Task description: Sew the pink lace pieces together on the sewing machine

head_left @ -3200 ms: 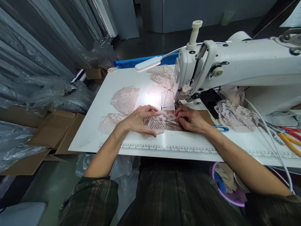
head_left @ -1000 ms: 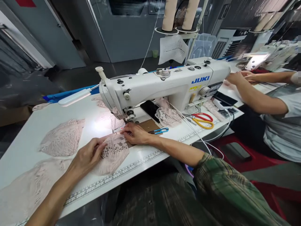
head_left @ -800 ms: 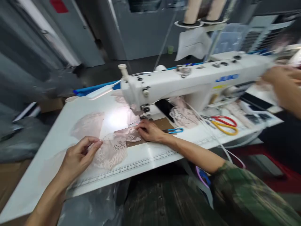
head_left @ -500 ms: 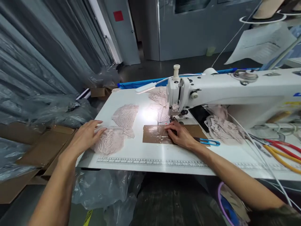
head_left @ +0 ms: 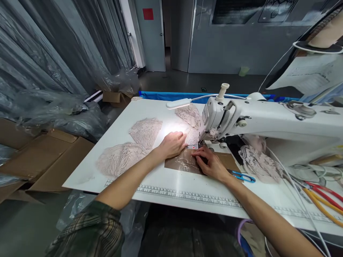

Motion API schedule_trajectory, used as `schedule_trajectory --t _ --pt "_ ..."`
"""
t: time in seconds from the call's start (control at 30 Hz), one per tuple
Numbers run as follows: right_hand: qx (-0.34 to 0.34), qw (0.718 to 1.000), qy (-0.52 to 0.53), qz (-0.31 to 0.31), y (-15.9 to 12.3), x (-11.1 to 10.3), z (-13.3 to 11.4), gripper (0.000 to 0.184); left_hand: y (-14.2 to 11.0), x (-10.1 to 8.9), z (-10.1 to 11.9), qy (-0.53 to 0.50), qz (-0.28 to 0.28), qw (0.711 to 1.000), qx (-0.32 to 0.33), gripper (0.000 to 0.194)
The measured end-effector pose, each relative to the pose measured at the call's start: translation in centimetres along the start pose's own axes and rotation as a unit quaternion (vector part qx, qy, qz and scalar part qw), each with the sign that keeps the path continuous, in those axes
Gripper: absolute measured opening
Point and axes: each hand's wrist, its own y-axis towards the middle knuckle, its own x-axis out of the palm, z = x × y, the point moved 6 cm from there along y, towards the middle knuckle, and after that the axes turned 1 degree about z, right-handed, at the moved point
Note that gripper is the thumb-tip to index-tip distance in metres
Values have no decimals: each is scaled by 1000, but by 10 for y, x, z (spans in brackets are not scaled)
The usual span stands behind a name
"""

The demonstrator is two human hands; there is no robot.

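My left hand lies just left of the needle area, fingers bent and close together on the edge of a pale pink lace piece. That lace lies by the presser foot of a white sewing machine. My right hand rests on a brown plate in front of the foot, thumb and fingers drawn together; what they pinch is hidden. Blue-handled thread snips lie partly under my right wrist. Two more lace pieces, one farther back and one nearer, lie on the left.
A ruler strip runs along the front of the white table. Bunched lace lies under the machine arm. Red- and orange-handled tools are at the right. Cardboard boxes stand left, below the table.
My left hand has left the near lace piece and moved right, to the lace by the presser foot. My right hand stays by the needle. The view has shifted and tilted.
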Motion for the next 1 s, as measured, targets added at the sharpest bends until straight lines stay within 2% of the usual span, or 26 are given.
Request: schedule_trajectory --t 0.13,0.33,0.4,0.5,0.6,0.7,0.83,0.9,1.0 --pt "1 1000 7 -6 0 -2 -3 22 -9 7 -3 17 -25 995 -98 48" --pt "13 1000 20 -10 -2 -6 -5 21 -15 5 -3 6 6 993 -121 33" --pt "21 999 30 -12 -3 -7 -6 21 -15 2 -12 -8 39 989 -140 29" --pt "16 999 40 -9 -5 -9 -8 22 -16 -7 -32 -21 127 978 -165 20" --pt "1 999 34 0 -6 -10 -11 22 -16 -15 -48 -24 207 966 -152 26" --pt "-9 1000 28 -1 -6 -9 -13 22 -15 -14 -55 -58 240 959 -139 20" --pt "-7 1000 26 -8 -6 -6 -12 22 -10 -3 -45 -114 227 962 -96 17" --pt "-3 1000 29 -10 -6 -6 -12 22 -9 3 -39 -114 197 970 -84 20" --pt "6 999 43 -14 -7 -6 -10 22 -10 9 -39 -116 146 977 -102 27"
